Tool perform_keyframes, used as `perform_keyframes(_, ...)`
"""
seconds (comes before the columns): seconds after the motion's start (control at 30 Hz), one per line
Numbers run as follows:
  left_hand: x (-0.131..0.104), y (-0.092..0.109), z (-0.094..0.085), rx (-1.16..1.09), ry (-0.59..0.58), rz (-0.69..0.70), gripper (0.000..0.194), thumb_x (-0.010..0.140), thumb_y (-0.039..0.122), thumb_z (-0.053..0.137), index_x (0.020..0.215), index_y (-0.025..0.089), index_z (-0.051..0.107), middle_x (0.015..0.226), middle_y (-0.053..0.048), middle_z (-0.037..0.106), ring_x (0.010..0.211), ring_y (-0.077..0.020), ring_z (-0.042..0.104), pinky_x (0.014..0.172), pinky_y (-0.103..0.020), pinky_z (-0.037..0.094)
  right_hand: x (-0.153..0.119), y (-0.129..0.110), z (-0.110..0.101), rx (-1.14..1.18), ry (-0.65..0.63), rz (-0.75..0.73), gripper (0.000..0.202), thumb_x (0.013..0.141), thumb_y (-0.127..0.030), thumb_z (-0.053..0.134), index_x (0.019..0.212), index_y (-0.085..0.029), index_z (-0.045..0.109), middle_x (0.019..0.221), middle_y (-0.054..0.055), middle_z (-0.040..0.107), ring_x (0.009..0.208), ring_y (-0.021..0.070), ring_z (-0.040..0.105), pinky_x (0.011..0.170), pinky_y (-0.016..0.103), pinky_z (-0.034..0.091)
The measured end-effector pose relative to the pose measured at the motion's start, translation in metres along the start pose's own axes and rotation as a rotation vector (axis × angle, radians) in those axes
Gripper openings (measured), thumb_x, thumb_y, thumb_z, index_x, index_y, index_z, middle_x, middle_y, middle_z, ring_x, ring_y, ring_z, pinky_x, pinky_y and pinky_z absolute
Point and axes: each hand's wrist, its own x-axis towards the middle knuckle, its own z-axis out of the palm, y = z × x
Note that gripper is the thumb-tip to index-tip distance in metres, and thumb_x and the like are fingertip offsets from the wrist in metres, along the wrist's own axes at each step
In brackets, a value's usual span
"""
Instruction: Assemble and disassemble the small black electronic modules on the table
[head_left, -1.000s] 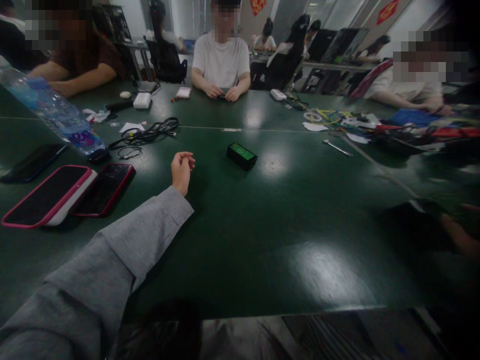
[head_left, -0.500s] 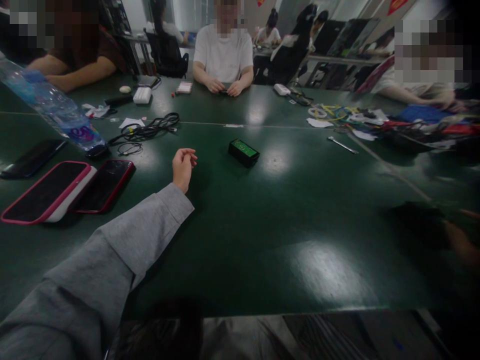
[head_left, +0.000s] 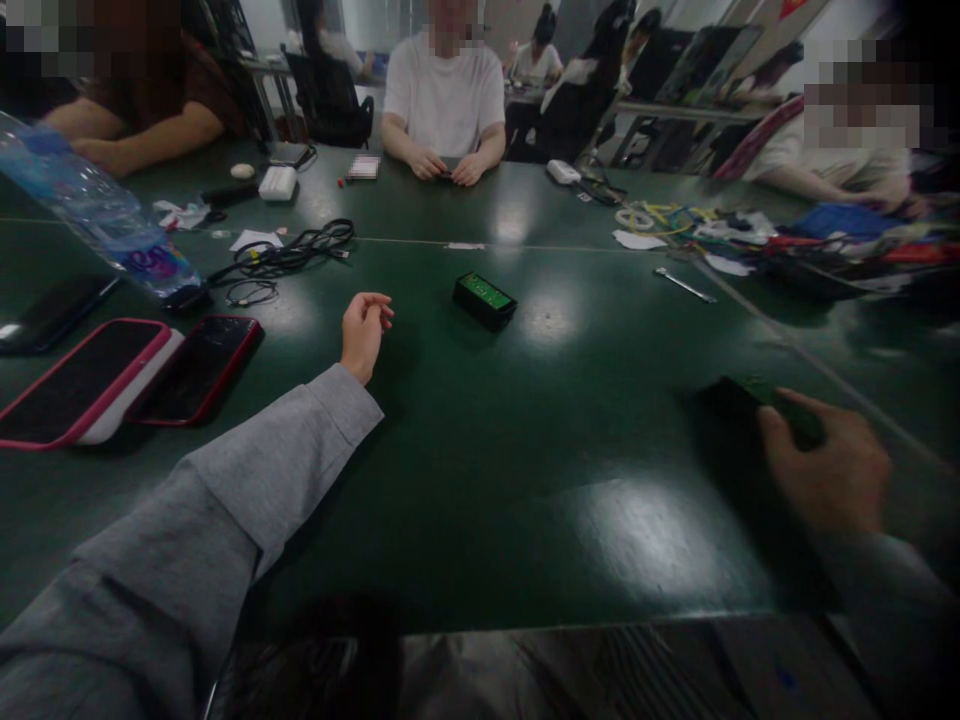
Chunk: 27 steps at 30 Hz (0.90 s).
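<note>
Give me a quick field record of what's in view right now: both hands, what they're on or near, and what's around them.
left hand: loosely curled, resting on the green table, holding nothing
right hand: gripping a dark flat object, blurred
nearest to left hand: small black box with green top
left side: two red-edged phones, water bottle, black cables
far side: seated person in a white shirt

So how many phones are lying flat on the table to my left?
3: a pink-edged phone, a red-edged phone beside it, and a black phone farther back, partly cut off by the frame edge.
</note>
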Motion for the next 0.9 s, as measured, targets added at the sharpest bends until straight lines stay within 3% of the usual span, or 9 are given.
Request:
perform_keyframes(0.1, -0.001, 0.000, 0.000, 0.007, -0.018, 0.007, 0.025, 0.088, 0.002, 0.044, 0.083, 0.020, 0.061, 0.072, 0.002, 0.061, 0.058, -0.0078, 0.053, 0.055, -0.021, 0.040, -0.013, -0.093, 0.023, 0.061, -0.120, -0.239, 0.044, 0.094, -0.057, 0.056, 0.123, -0.027, 0.068, 0.106, 0.019, 0.068, 0.099, 0.0297, 0.064, 0.084, 0.047, 0.050)
perform_keyframes(0.27, -0.002, 0.002, 0.000, 0.026, -0.040, 0.012, 0.025, 0.087, 0.002, 0.044, 0.083, 0.020, 0.061, 0.073, 0.001, 0.060, 0.060, -0.0085, 0.053, 0.056, -0.022, 0.039, -0.030, -0.258, 0.076, 0.441, -0.420, -0.461, 0.034, 0.102, -0.036, 0.049, 0.133, -0.023, 0.055, 0.116, 0.011, 0.061, 0.106, 0.0255, 0.060, 0.093, 0.046, 0.052)
perform_keyframes(0.4, -0.002, 0.002, 0.000, 0.047, -0.031, 0.033, 0.022, 0.086, 0.004, 0.046, 0.083, 0.020, 0.061, 0.075, 0.001, 0.060, 0.065, -0.0101, 0.055, 0.064, -0.023, 0.045, -0.026, -0.343, 0.134, 0.487, -0.485, -0.617, 0.037, 0.103, -0.037, 0.045, 0.135, -0.022, 0.053, 0.120, 0.013, 0.058, 0.109, 0.0287, 0.055, 0.093, 0.047, 0.050)
perform_keyframes(0.47, -0.002, 0.001, -0.001, 0.063, -0.017, 0.068, 0.020, 0.086, 0.006, 0.048, 0.085, 0.020, 0.062, 0.080, 0.000, 0.062, 0.074, -0.0115, 0.058, 0.073, -0.024, 0.048, -0.021, -0.365, 0.157, 0.474, -0.471, -0.634, 0.038, 0.103, -0.039, 0.043, 0.135, -0.021, 0.053, 0.122, 0.014, 0.057, 0.110, 0.0307, 0.053, 0.092, 0.050, 0.048)
perform_keyframes(0.57, -0.001, -0.002, -0.001, 0.103, -0.022, 0.112, 0.018, 0.089, 0.011, 0.049, 0.093, 0.020, 0.064, 0.091, -0.002, 0.065, 0.088, -0.0139, 0.062, 0.084, -0.027, 0.049, -0.015, -0.375, 0.175, 0.515, -0.463, -0.613, 0.039, 0.105, -0.039, 0.038, 0.137, -0.023, 0.054, 0.124, 0.014, 0.056, 0.113, 0.0309, 0.051, 0.093, 0.050, 0.047)
perform_keyframes(0.8, -0.006, 0.001, 0.002, 0.163, -0.213, 0.195, 0.027, 0.100, 0.039, 0.046, 0.105, 0.022, 0.066, 0.110, -0.006, 0.069, 0.107, -0.0165, 0.063, 0.099, -0.030, 0.046, -0.011, -0.363, 0.180, 0.667, -0.448, -0.510, 0.042, 0.106, -0.037, 0.034, 0.142, -0.023, 0.051, 0.116, 0.012, 0.058, 0.107, 0.0275, 0.052, 0.097, 0.048, 0.046)
perform_keyframes(0.9, -0.007, 0.001, 0.003, 0.173, -0.271, 0.199, 0.029, 0.100, 0.041, 0.046, 0.110, 0.021, 0.065, 0.113, -0.007, 0.069, 0.109, -0.0166, 0.064, 0.102, -0.032, 0.045, -0.011, -0.364, 0.182, 0.644, -0.452, -0.523, 0.041, 0.105, -0.035, 0.036, 0.137, -0.020, 0.055, 0.116, 0.013, 0.058, 0.107, 0.0277, 0.051, 0.097, 0.048, 0.045)
